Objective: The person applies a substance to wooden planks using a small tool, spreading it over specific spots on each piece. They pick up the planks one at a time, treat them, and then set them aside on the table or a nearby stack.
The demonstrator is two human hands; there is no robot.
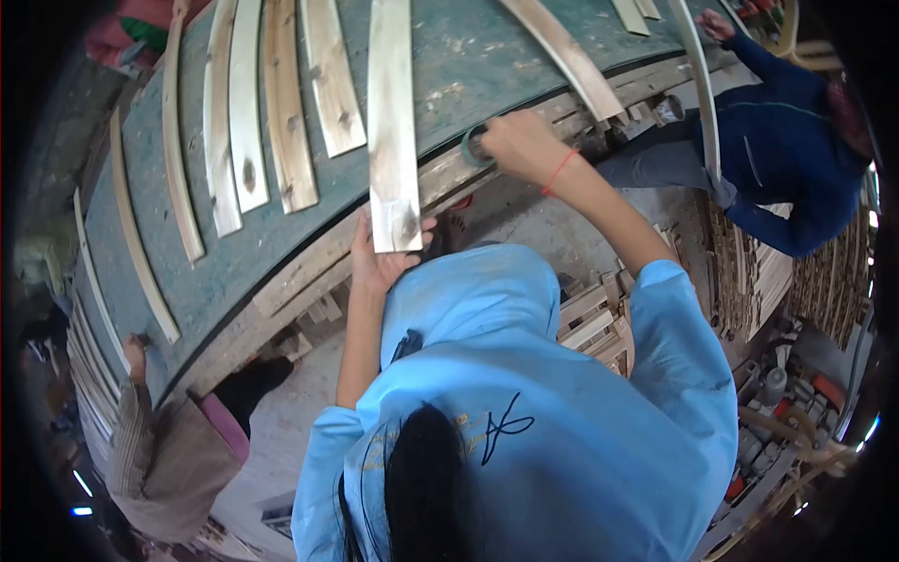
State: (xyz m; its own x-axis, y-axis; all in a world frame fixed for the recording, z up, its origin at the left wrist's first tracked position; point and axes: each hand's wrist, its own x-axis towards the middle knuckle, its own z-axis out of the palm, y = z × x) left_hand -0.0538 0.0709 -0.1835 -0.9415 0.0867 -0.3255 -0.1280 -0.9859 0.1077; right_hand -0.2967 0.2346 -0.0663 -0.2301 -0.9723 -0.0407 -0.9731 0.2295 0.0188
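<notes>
My left hand (376,265) holds the near end of a pale wooden slat (392,122), which juts over the table edge toward me. The thumb side shows left of the slat and fingertips show on its right; the palm is partly hidden beneath. A dark knot and a lighter patch mark the slat's end. To the right, at the table edge, my right hand (527,146) is closed around a small round dark thing with a greenish rim (474,147). Its kind is not clear, since the fingers cover most of it.
Several other slats (288,112) lie across the green tabletop (449,56). A co-worker in dark blue (763,140) stands at the right with a long slat (702,103); another person's sleeve (133,431) is at lower left. Stacked wood (749,272) stands right.
</notes>
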